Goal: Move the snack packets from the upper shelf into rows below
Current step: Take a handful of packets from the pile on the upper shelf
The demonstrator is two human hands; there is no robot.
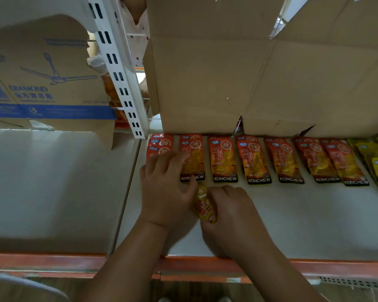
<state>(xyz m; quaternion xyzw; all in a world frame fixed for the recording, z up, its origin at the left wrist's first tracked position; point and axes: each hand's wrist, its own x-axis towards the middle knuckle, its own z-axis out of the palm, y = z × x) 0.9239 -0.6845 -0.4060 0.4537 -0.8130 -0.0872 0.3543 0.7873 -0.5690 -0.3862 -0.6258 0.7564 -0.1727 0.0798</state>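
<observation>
Head view: KONCHEW packets (224,160); right hand (231,210) seemingly grips yellow packet (204,207).

Left hand (166,188) on orange packets (193,155); right hand (231,211) around yellow packet (204,207)

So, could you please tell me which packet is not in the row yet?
The yellow packet in the right hand, in front of the row; the orange packets all lie flat at the back.

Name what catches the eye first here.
The row of orange KONCHEW packets along the back of the white shelf stands out. In front, mid-frame, the right hand grips a yellow packet while the left hand rests on the leftmost orange stack. Plain cardboard boxes loom above.
</observation>
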